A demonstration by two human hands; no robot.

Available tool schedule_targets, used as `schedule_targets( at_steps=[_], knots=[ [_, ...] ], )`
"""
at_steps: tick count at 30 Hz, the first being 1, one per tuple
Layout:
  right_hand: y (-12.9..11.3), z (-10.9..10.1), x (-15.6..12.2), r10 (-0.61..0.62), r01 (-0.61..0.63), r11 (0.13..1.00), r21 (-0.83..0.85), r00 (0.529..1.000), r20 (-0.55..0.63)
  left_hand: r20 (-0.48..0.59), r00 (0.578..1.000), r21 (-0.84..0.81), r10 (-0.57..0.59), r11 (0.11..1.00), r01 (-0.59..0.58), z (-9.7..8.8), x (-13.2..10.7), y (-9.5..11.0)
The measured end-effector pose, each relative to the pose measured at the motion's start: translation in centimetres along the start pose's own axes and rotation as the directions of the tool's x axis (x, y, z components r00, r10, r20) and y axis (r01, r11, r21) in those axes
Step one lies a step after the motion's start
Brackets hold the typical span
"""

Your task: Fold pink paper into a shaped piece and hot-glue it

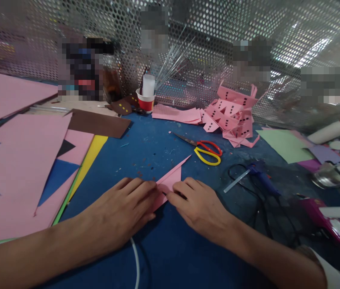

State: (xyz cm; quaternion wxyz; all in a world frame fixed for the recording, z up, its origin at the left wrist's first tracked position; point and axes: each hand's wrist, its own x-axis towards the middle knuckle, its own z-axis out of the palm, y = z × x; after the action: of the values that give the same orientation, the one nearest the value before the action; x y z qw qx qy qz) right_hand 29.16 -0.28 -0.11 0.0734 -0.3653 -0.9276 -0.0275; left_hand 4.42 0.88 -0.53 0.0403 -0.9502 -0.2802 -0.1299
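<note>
A small pink paper triangle (171, 176) lies on the blue table (163, 257), its point aimed up and to the right. My left hand (121, 208) lies on its left part, fingers pressed together and flat on the paper. My right hand (200, 204) meets it from the right, fingertips pinching or pressing the paper's edge. Part of the paper is hidden under both hands.
Red-and-yellow scissors (207, 150) lie just beyond the paper. A heap of pink cut pieces (233, 114) sits at the back, a red cup (146, 102) left of it. Large pink sheets (19, 172) cover the left. A blue glue gun (260, 172) with cable lies right.
</note>
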Motion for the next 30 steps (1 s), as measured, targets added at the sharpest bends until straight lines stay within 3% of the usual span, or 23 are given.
schedule_targets(
  at_steps=[12, 19, 30],
  knots=[
    [0.29, -0.2, -0.57, -0.026, 0.026, 0.998, 0.056, 1.0, -0.002, 0.025, 1.0, 0.008, 0.009, 1.0, -0.009, 0.09, -0.02, -0.15],
    [0.47, 0.33, -0.56, 0.04, -0.026, 0.981, 0.192, 0.996, -0.073, 0.001, 1.0, 0.0, 0.019, 1.0, -0.019, -0.13, 0.04, -0.05],
    [0.51, 0.28, -0.43, 0.025, -0.019, 0.989, 0.15, 0.999, -0.041, -0.017, 1.0, -0.047, -0.014, 0.999, 0.013, 0.21, 0.05, 0.04]
  ],
)
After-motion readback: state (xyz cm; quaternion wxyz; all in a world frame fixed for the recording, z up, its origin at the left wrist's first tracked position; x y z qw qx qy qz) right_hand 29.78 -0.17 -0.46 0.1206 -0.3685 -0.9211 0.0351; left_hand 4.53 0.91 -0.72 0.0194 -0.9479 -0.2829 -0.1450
